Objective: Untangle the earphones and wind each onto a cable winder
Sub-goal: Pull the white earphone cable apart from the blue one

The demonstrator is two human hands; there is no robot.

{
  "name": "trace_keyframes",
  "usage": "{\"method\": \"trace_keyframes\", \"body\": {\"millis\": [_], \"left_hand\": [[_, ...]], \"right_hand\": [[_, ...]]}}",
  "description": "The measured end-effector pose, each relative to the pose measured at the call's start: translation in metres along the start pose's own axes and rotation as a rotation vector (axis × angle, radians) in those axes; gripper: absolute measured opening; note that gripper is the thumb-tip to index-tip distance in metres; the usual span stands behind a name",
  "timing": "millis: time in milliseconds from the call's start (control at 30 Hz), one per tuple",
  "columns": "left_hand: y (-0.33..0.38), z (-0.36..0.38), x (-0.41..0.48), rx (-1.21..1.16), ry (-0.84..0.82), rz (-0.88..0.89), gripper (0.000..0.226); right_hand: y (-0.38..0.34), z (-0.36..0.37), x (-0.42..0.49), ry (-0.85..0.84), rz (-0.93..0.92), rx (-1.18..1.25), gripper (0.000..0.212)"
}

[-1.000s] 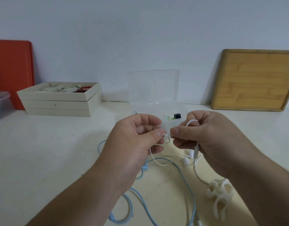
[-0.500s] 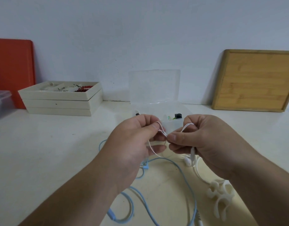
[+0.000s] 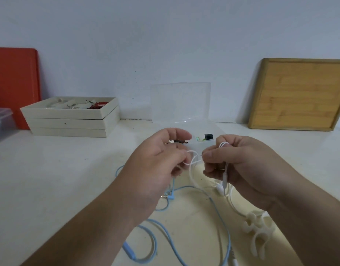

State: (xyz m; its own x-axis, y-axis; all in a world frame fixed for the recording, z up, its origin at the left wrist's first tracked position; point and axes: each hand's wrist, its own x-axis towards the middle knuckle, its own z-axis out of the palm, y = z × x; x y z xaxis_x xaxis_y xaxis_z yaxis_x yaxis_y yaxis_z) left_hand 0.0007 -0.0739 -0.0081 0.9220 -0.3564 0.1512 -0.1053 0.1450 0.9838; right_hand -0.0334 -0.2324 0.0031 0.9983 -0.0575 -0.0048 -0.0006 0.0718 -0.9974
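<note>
White earphone cable (image 3: 192, 166), thin, looped and knotted, held raised over the table (image 3: 50, 179) between both hands. Left hand (image 3: 157, 166): fingertips pinched on the cable's left loops. Right hand (image 3: 242, 166): thumb and forefinger clamped on the same cable, a small loop showing above the knuckles, the inline remote hanging below the palm. Hands close together, not touching. Blue earphone cable (image 3: 219, 212): slack on the table beneath the hands, curling toward the near edge. White cable winder (image 3: 258, 230): lying on the table at near right, under the right wrist. Clear plastic box (image 3: 180, 104): lid raised, just beyond the hands. Stacked cream trays (image 3: 69, 121): far left. Wooden board (image 3: 299, 95): leaning on the wall, far right.
</note>
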Motion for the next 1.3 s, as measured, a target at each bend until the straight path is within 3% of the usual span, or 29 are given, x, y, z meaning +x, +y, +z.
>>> {"method": "trace_keyframes", "body": {"millis": [133,233,333,500,600,667,733,800,933,1000,1067,1233,1300], "left_hand": [[0.007,-0.008,-0.002,-0.463,-0.128,-0.029,0.044],[0.01,-0.018,-0.001,-0.607,-0.115,-0.037,0.069],[0.013,-0.026,0.0,-0.597,-0.067,-0.05,0.064],[0.017,-0.034,-0.002,-0.495,-0.155,0.029,0.071],[0.024,-0.039,-0.002,-0.547,-0.209,0.104,0.055],[0.027,-0.04,0.0,-0.559,-0.106,0.093,0.04],[0.024,-0.041,0.005,-0.358,0.063,0.066,0.022],[0.018,-0.039,0.006,-0.06,0.152,0.042,0.018],[0.007,-0.033,0.001,0.297,-0.025,0.087,0.012],[-0.001,-0.029,-0.002,0.616,-0.126,0.177,0.031],[-0.006,-0.025,-0.006,0.841,-0.103,0.267,0.053],[-0.007,-0.018,-0.005,0.77,0.154,0.464,0.041],[-0.006,-0.01,-0.006,0.641,0.068,0.449,0.048]], "right_hand": [[0.006,-0.002,0.004,0.073,0.027,-0.132,0.04],[0.009,-0.005,0.007,0.151,0.003,-0.235,0.025],[0.009,-0.007,0.008,0.18,0.004,-0.225,0.029],[0.01,-0.007,0.009,0.215,0.011,-0.212,0.038],[0.013,-0.013,0.013,0.286,0.017,-0.231,0.034],[0.013,-0.019,0.014,0.317,0.014,-0.265,0.033],[0.011,-0.025,0.013,0.333,-0.022,-0.297,0.037],[0.004,-0.028,0.012,0.317,-0.086,-0.221,0.043],[-0.013,-0.034,0.004,0.104,-0.185,-0.023,0.035],[-0.02,-0.038,-0.001,-0.05,-0.198,0.066,0.032],[-0.024,-0.04,-0.004,-0.153,-0.207,0.164,0.024],[-0.024,-0.043,-0.006,-0.286,-0.289,0.213,0.023],[-0.021,-0.039,-0.006,-0.258,-0.297,0.083,0.019]]}}
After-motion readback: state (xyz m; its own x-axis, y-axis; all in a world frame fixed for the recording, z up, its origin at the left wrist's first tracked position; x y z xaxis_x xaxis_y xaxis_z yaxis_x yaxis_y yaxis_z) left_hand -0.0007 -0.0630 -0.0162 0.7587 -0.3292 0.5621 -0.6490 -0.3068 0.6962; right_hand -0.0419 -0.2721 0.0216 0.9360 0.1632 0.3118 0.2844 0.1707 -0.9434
